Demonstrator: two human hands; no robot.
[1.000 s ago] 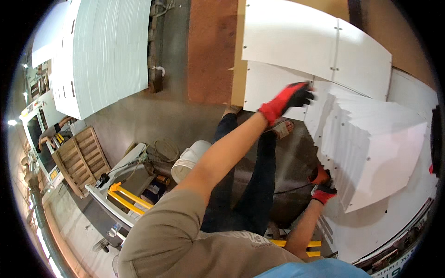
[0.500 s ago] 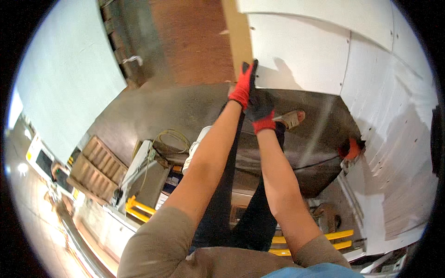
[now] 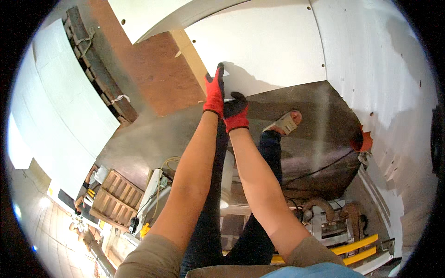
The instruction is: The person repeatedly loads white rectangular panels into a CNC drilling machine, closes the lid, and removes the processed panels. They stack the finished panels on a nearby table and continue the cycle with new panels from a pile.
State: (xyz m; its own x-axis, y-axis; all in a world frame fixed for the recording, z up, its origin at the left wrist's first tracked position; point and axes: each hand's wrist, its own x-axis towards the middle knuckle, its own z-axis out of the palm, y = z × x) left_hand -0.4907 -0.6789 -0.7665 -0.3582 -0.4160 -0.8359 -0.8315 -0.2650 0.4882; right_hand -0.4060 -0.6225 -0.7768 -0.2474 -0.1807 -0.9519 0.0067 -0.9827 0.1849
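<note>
A broad white panel [image 3: 264,46] with dark holes near its edges lies in front of me. My left hand [image 3: 214,91], in a red and black glove, is closed at the panel's near left corner with the thumb pointing up. Right beside it, my right hand [image 3: 235,111] in a matching glove is closed on the near edge; its fingertips are partly hidden. A tan strip [image 3: 190,53] shows along the panel's left side, next to a reddish-brown board [image 3: 160,76]. Another white panel [image 3: 153,16] overlaps the far part, its corner jutting left.
White sheets [image 3: 69,102] stand at the left beside a dark beam [image 3: 99,69]. A wooden pallet [image 3: 117,199] lies lower left, with another person's arm [image 3: 83,197] near it. White boarding [image 3: 375,88] rises on the right. Yellow bars [image 3: 354,250], a cable [image 3: 320,163] and my sandalled foot [image 3: 287,123] are nearer.
The view has turned, and my hands appear farther left with the panel's corner. The far white panel now reaches left over the brown board. My right thumb shows more clearly.
</note>
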